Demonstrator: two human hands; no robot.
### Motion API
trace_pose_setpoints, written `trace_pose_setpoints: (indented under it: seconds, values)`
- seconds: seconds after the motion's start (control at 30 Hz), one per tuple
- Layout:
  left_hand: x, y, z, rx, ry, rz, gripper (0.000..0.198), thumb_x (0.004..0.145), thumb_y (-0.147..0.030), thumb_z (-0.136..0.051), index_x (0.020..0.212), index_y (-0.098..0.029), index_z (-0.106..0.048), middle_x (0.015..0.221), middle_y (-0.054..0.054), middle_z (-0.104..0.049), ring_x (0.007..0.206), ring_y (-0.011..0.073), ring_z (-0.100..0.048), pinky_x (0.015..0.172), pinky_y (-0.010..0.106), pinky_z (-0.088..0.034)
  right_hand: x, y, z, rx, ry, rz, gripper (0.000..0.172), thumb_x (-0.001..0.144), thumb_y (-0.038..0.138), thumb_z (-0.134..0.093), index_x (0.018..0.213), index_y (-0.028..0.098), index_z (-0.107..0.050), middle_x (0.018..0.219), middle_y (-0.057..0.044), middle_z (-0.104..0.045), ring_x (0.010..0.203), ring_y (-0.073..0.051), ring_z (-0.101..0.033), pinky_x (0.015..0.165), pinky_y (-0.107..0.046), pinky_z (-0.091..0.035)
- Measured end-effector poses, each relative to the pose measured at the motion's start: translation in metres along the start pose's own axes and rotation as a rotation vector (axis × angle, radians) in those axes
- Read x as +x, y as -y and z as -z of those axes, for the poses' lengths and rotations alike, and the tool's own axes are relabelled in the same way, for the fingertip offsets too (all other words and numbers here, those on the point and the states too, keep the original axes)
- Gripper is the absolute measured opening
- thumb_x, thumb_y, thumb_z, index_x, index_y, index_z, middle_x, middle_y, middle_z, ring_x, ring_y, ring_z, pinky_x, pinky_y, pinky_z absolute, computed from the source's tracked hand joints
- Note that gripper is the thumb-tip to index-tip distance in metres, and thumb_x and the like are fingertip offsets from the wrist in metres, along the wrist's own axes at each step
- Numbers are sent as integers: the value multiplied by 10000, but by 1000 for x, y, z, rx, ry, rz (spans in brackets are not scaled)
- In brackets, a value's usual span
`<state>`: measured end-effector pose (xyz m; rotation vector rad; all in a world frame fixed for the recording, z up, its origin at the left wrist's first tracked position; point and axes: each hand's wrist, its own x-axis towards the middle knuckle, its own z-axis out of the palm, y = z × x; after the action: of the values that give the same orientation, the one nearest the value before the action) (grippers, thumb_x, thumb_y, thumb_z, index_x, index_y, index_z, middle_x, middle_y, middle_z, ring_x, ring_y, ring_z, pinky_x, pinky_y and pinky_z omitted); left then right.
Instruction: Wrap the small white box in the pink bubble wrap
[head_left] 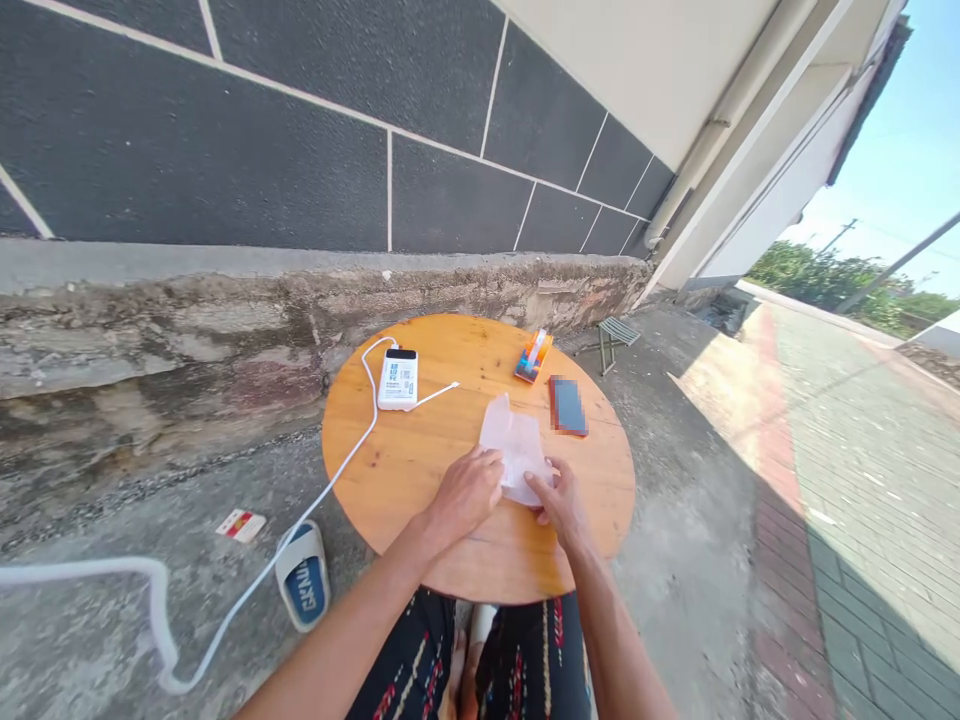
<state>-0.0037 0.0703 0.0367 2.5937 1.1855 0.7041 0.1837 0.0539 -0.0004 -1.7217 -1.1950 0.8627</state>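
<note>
A thin translucent plastic bag [513, 442] lies on the round wooden table [420, 460]. My left hand [466, 490] rests on the bag's left edge with fingers curled and pinching it. My right hand [559, 497] pinches the bag's near right corner. Both hands sit close together near the table's front half. Just beyond the bag lies a dark phone in a red case [568, 405], and farther back an orange and blue packet [533, 356].
A white power bank [397, 378] with a white cable [360, 440] lies at the table's back left; the cable runs off to the ground. A blue and white slipper [302, 575] and a small card [241, 525] lie on the concrete. A small stool [616, 335] stands by the wall.
</note>
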Motion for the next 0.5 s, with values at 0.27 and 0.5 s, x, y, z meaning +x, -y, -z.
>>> trace_pose_setpoints:
  seconds: [0.27, 0.5]
  values:
    - [2, 2, -2, 24, -4, -17, 148, 782, -61, -466, 782, -176, -560, 969, 50, -601, 956, 208, -517, 837, 323, -448, 7, 2, -14, -102, -70, 19, 550, 690, 296, -561, 1199, 172, -394, 649, 67, -486, 475, -116, -515, 366, -186, -371]
    - [5, 3, -1, 47, 25, -39, 138, 787, -66, -477, 768, -173, -562, 915, 40, -597, 913, 202, -524, 818, 316, -449, 16, 8, -25, -331, -206, 255, 604, 647, 198, -490, 1244, 146, -415, 613, 69, -475, 522, -122, -501, 492, -218, -402]
